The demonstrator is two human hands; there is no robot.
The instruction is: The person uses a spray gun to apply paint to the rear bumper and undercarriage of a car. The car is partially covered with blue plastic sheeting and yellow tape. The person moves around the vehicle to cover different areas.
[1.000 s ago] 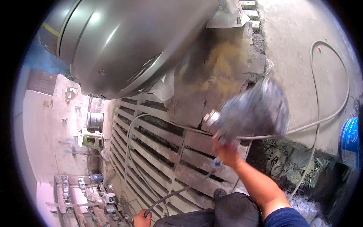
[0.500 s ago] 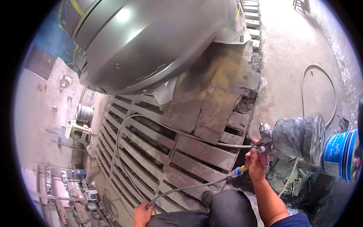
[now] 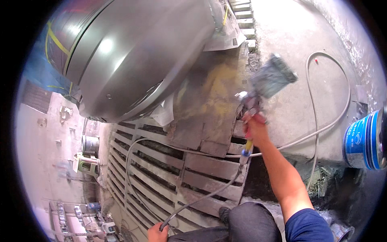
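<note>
the right hand (image 3: 254, 124) is wrapped around the grip of a blurred, tilted spray gun (image 3: 253, 104), its cup (image 3: 274, 76) to the upper right, well apart from the grey car bumper (image 3: 133, 60) on the left. low in view, the left hand (image 3: 157, 232) curls around the gun's dark air hose (image 3: 201, 198), near the slatted floor (image 3: 213, 166).

Vs half a second ago: right hand (image 3: 255, 126) swung the spray gun (image 3: 252, 104) off from beside the blue bucket (image 3: 361, 142), forward to about the brown floor sheet's (image 3: 209, 103) right edge. Cup (image 3: 274, 76) now slants up; hose (image 3: 203, 197) runs steeper.
</note>
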